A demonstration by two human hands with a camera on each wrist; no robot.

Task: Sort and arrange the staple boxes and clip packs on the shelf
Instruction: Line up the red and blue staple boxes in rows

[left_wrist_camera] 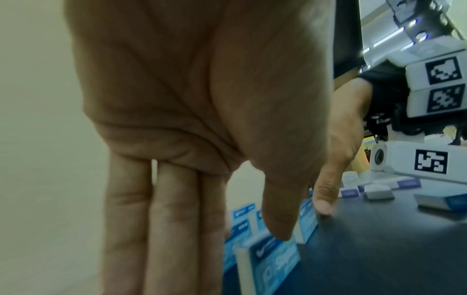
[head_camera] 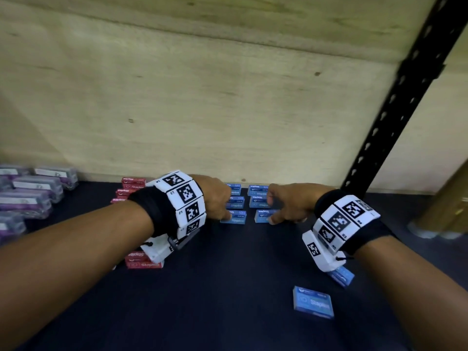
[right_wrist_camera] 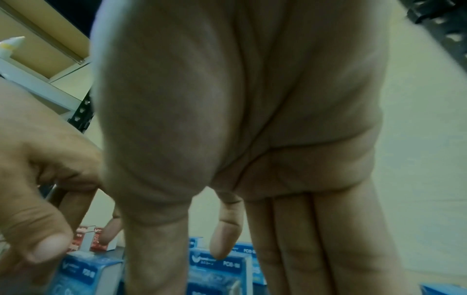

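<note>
Blue staple boxes stand in two short columns at the back of the dark shelf (head_camera: 228, 287). My left hand (head_camera: 224, 214) rests its fingertips on the front box of the left column (head_camera: 234, 219), with fingers (left_wrist_camera: 174, 229) straight and the thumb on that box (left_wrist_camera: 272, 263). My right hand (head_camera: 273, 211) touches the front box of the right column (head_camera: 263, 216), its fingers (right_wrist_camera: 303, 249) also straight above a blue box (right_wrist_camera: 217, 275). Neither hand grips anything. Two loose blue boxes (head_camera: 312, 302) (head_camera: 342, 276) lie near my right wrist. Red staple boxes (head_camera: 133, 184) sit to the left.
Purple clip packs (head_camera: 33, 193) are grouped at the far left. More red boxes (head_camera: 144, 261) lie under my left wrist. A black perforated upright (head_camera: 395, 117) rises at the right, with brown rolls (head_camera: 445, 206) beyond it. A wooden wall (head_camera: 202, 97) closes the back.
</note>
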